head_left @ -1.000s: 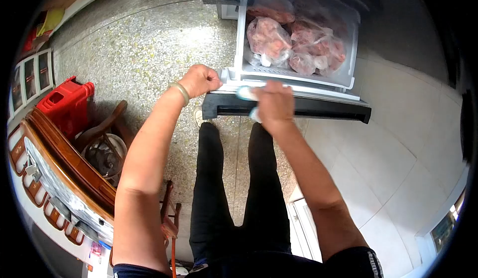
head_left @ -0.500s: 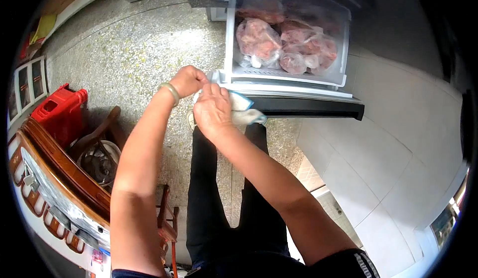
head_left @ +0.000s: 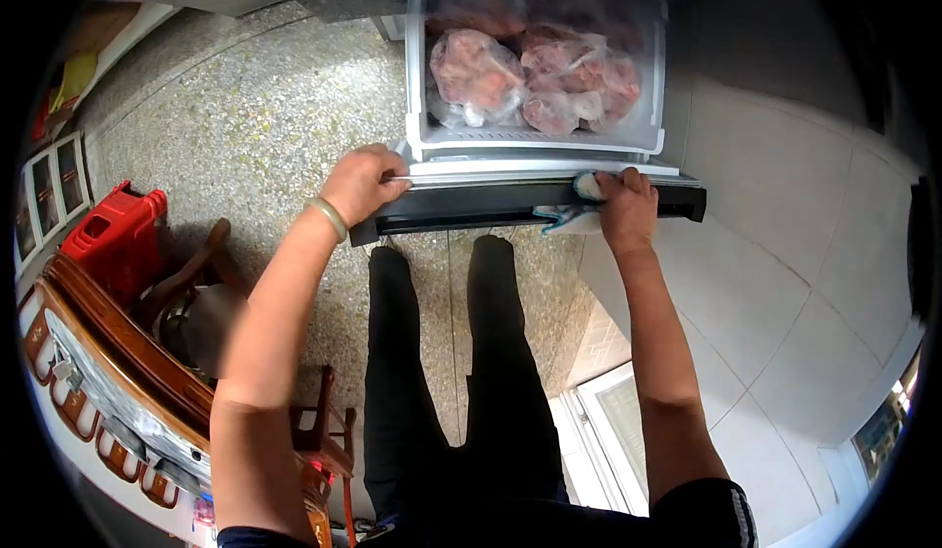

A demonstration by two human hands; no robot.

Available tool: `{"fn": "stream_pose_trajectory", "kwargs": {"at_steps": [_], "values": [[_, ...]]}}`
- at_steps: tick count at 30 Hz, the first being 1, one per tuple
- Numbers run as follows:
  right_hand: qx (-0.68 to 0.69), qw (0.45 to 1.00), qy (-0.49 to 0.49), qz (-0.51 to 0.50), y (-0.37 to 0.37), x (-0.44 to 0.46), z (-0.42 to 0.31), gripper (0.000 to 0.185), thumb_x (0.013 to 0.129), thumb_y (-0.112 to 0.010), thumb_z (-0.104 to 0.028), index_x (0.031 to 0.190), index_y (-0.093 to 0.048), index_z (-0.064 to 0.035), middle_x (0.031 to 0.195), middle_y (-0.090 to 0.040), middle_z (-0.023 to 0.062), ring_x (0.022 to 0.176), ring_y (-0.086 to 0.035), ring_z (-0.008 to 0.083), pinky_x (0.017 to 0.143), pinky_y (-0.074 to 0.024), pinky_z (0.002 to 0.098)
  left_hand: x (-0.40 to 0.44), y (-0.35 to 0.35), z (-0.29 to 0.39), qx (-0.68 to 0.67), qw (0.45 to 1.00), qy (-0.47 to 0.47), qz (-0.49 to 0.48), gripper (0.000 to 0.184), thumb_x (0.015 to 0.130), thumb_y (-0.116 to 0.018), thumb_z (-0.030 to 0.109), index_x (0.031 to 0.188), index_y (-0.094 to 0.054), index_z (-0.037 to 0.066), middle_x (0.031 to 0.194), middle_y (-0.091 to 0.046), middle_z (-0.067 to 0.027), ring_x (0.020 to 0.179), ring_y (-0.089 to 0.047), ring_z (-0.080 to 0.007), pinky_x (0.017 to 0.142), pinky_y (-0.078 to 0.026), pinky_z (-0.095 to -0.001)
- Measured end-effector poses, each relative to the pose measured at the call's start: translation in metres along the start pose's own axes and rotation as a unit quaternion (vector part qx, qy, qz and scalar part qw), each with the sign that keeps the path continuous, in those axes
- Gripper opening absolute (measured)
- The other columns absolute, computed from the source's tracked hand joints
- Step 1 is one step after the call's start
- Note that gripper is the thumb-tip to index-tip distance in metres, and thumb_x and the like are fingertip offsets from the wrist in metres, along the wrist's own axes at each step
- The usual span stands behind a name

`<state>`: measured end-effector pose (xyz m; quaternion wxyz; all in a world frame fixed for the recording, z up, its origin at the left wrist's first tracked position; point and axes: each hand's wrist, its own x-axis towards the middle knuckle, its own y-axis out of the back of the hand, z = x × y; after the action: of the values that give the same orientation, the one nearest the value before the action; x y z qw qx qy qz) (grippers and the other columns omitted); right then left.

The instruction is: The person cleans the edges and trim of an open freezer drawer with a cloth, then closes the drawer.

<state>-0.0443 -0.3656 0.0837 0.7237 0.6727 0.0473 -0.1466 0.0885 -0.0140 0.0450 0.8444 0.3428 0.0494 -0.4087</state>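
**At the open drawer [head_left: 414, 87]: two hands, one cloth [head_left: 587, 187]**

At left, the left hand [head_left: 363, 180] is bent at the left end of the black front [head_left: 461, 207], with thumb and fingers only narrowly apart at its upper edge; whether they pinch it firmly, I cannot tell. Toward the right, the cloth, white with blue border, sits against the upper edge, and its lower part hangs over the front. The right hand [head_left: 628, 209] is closed on it. Between both hands, a long stretch of front lies open; past the right hand, a short black end remains. Above, the drawer contains bagged meat [head_left: 481, 72]. Across the room, from left, stand a red bin [head_left: 113, 229], then speckled floor [head_left: 235, 126], black trousers [head_left: 392, 332] below the front, and pale tiles [head_left: 756, 322].
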Motion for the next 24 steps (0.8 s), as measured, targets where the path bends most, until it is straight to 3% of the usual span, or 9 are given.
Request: {"fn": "stream_pose_trajectory", "kwargs": {"at_steps": [6, 9, 11, 15, 17, 19, 21, 23, 24], "values": [[0.073, 0.996, 0.011, 0.043, -0.009, -0.003, -0.006, 0.029, 0.066, -0.057, -0.004, 0.093, -0.065, -0.0126, 0.083, -0.053, 0.006, 0.085, -0.052, 0.0256, 0.071, -0.0398, 0.0395, 0.015, -0.002, 0.003, 0.047, 0.999, -0.022, -0.011, 0.013, 0.071, -0.071, 0.012, 0.072, -0.063, 0.002, 0.071, -0.061, -0.0119, 0.064, -0.06, -0.0247, 0.06, -0.048, -0.0322], [0.06, 0.998, -0.009, 0.019, -0.012, 0.0, -0.037, 0.024, 0.065, -0.057, -0.004, 0.088, -0.064, -0.0048, 0.083, -0.054, 0.0087, 0.086, -0.053, 0.0275, 0.072, -0.0409, 0.0409, 0.02, 0.0, 0.002, -0.002, 0.999, 0.034, -0.031, 0.016, 0.07, -0.072, 0.014, 0.068, -0.062, 0.001, 0.064, -0.06, -0.0113, 0.057, -0.058, -0.0215, 0.056, -0.047, -0.0309], [0.103, 0.988, 0.051, 0.105, -0.031, -0.002, -0.06, 0.019, 0.064, -0.057, -0.004, 0.082, -0.062, -0.001, 0.081, -0.054, 0.0108, 0.085, -0.053, 0.029, 0.074, -0.0411, 0.0414, 0.022, 0.001, 0.001, -0.013, 0.998, 0.047, -0.033, 0.018, 0.07, -0.073, 0.013, 0.065, -0.061, 0.001, 0.06, -0.059, -0.0102, 0.053, -0.054, -0.0171, 0.053, -0.045, -0.0296], [0.137, 0.987, 0.069, 0.043, -0.011, 0.011, -0.139, 0.015, 0.065, -0.058, -0.012, 0.074, -0.064, -0.0015, 0.085, -0.058, 0.0131, 0.084, -0.052, 0.0274, 0.078, -0.0402, 0.0408, 0.026, 0.003, 0.005, -0.035, 0.992, 0.1, -0.064, 0.017, 0.07, -0.073, 0.012, 0.065, -0.061, 0.001, 0.059, -0.059, -0.0088, 0.053, -0.051, -0.0128, 0.052, -0.044, -0.0285], [0.246, 0.961, 0.102, 0.068, 0.004, 0.013, -0.183, 0.014, 0.061, -0.059, -0.005, 0.074, -0.062, 0.0007, 0.078, -0.055, 0.0129, 0.081, -0.053, 0.0272, 0.076, -0.0401, 0.0407, 0.026, 0.002, 0.0, -0.038, 0.992, 0.102, -0.062, 0.013, 0.07, -0.072, 0.008, 0.067, -0.062, 0.001, 0.058, -0.059, -0.0074, 0.054, -0.051, -0.0108, 0.053, -0.045, -0.028], [0.225, 0.967, 0.1, 0.066, 0.011, 0.019, -0.231, 0.012, 0.065, -0.057, -0.006, 0.074, -0.062, -0.0011, 0.079, -0.055, 0.0113, 0.082, -0.053, 0.0248, 0.076, -0.0397, 0.0385, 0.023, -0.001, -0.01, -0.031, 0.993, 0.1, -0.056, 0.01, 0.072, -0.071, 0.007, 0.07, -0.064, 0.001, 0.06, -0.059, -0.0075, 0.056, -0.052, -0.0107, 0.054, -0.046, -0.0274], [0.219, 0.966, 0.121, 0.059, 0.011, 0.022, -0.23, 0.012, 0.066, -0.056, -0.006, 0.075, -0.063, -0.0024, 0.079, -0.056, 0.0102, 0.083, -0.053, 0.0241, 0.076, -0.0395, 0.0375, 0.02, -0.001, -0.017, -0.023, 0.994, 0.098, -0.047, 0.008, 0.073, -0.07, 0.006, 0.074, -0.065, 0.001, 0.061, -0.06, -0.0076, 0.058, -0.054, -0.0105, 0.056, -0.047, -0.0269], [0.198, 0.969, 0.146, 0.007, 0.009, 0.021, -0.213, 0.014, 0.069, -0.055, -0.009, 0.079, -0.065, -0.0071, 0.079, -0.057, 0.0079, 0.083, -0.054, 0.0222, 0.074, -0.0393, 0.0348, 0.01, -0.004, -0.019, -0.152, 0.981, 0.118, -0.033, 0.009, 0.072, -0.069, 0.009, 0.078, -0.066, 0.003, 0.071, -0.064, -0.0128, 0.063, -0.061, -0.0231, 0.061, -0.049, -0.0293], [0.158, 0.979, 0.123, 0.04, 0.009, 0.016, -0.19, 0.016, 0.069, -0.057, -0.01, 0.081, -0.066, -0.0108, 0.078, -0.057, 0.0075, 0.084, -0.054, 0.0223, 0.074, -0.0395, 0.0358, 0.004, 0.0, -0.01, -0.102, 0.99, 0.096, -0.028, 0.008, 0.075, -0.066, 0.009, 0.081, -0.067, 0.004, 0.083, -0.064, -0.0123, 0.073, -0.061, -0.0219, 0.067, -0.049, -0.0281]]}}
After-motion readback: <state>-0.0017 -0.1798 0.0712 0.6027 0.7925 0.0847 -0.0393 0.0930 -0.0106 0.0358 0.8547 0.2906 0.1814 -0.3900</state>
